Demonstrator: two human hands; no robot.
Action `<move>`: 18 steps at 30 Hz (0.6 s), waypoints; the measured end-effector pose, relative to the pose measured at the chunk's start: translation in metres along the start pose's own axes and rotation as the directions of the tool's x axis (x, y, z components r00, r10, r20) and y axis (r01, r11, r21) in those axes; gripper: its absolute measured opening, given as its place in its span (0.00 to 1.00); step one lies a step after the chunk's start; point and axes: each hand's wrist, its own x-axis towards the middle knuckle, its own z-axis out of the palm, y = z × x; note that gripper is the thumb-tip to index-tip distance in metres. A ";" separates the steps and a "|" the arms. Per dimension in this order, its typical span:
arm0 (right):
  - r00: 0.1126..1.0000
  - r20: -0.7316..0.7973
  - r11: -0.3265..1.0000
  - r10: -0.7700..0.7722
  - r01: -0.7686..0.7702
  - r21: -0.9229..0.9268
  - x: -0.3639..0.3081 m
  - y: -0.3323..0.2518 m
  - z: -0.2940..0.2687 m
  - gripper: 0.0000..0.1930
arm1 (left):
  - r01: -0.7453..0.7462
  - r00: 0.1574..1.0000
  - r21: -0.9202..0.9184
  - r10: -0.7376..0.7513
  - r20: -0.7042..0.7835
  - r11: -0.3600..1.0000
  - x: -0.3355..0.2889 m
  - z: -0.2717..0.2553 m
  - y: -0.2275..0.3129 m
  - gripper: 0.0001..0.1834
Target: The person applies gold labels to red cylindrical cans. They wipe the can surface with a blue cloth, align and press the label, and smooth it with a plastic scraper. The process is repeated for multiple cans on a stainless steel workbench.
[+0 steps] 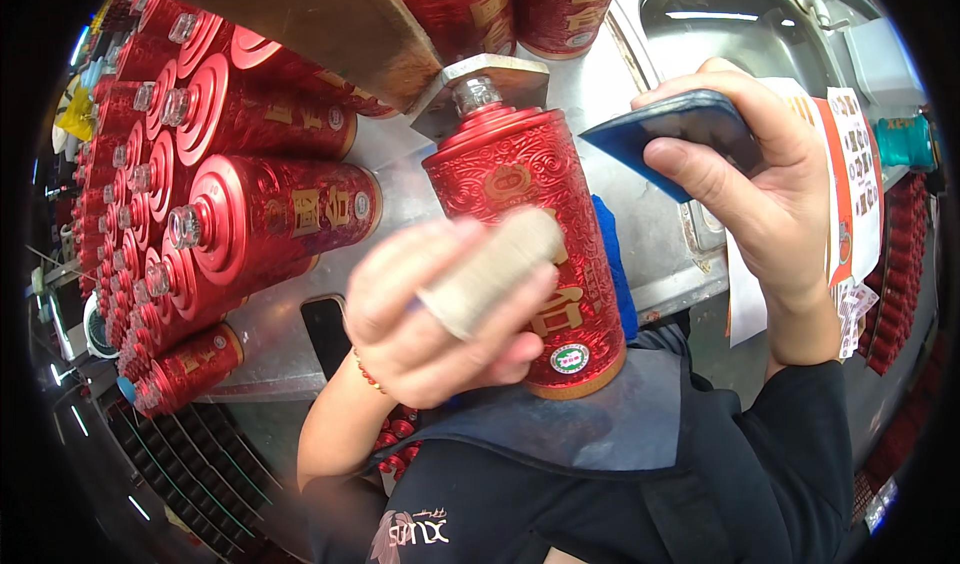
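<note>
1. Red bottle [530, 164], w/ gold patterning, is ctr of view: clear neck up against the hexagonal block [525, 77], base twd the wearer's apron [625, 429].
2. L hand [450, 314] is over the bottle's lower half, blurred; fingers bent, w/ a beige wrap [495, 274] across them. Can't tell if they grip or touch the bottle.
3. R hand [755, 149] is off to the bottle's R, apart from it; thumb & fingers clamped on a dk blue flat pad [680, 134].
4. Blue cloth [615, 269] just beside the bottle, R side, partly hidden behind it.
5. Grp of similar red bottles [265, 214] on the L, partly on the metal tabletop [270, 354]; a couple more at top ctr.
6. Sink [735, 29] upper R, beyond R hand; printed sheets [853, 179] hang near R forearm.
7. Dk flat obj [322, 329] nr L wrist.
</note>
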 end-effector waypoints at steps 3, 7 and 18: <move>0.997 0.064 0.999 0.053 -0.052 -0.015 0.004 -0.005 0.002 0.15 | 0.156 0.988 0.075 -0.157 0.008 0.985 0.003 -0.002 -0.003 0.19; 0.990 0.079 0.988 -0.115 0.123 -0.097 0.010 0.003 0.007 0.20 | 0.249 0.969 0.051 -0.249 -0.010 0.967 0.007 0.005 -0.007 0.26; 0.897 0.393 0.941 -0.202 0.289 -0.176 0.010 0.004 0.000 0.18 | 0.452 0.888 -0.191 -0.460 0.003 0.871 -0.002 0.024 -0.001 0.43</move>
